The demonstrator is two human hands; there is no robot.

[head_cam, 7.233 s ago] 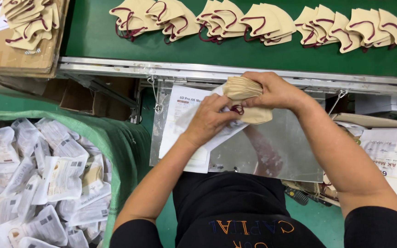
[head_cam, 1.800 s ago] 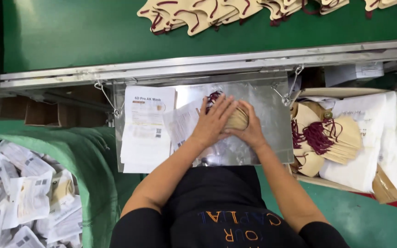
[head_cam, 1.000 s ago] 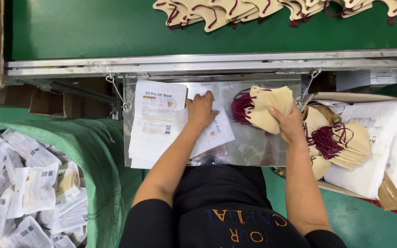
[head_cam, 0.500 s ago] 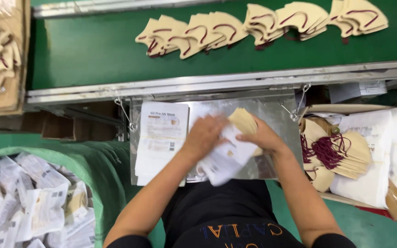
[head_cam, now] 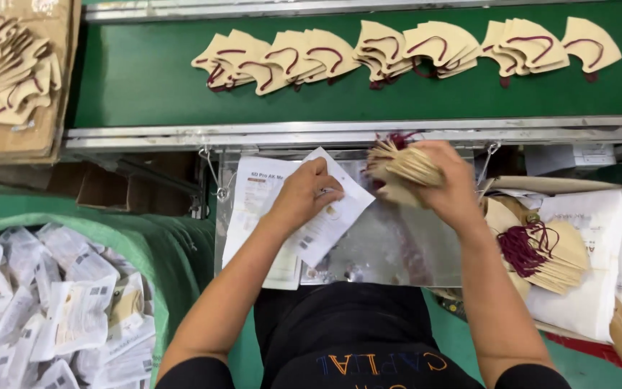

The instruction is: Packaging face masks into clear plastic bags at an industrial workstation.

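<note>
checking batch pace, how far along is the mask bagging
Done: sealed packs fill the green bin. In hand: the right hand grips a mask stack; the left hand holds a white pouch. Left: masks on the belt and the pile at right.

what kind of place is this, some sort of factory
Most likely a face mask packing line in a factory. A green conveyor belt carries folded tan masks, the right hand grips a stack of masks, and a bin of sealed packets sits beside.
</note>
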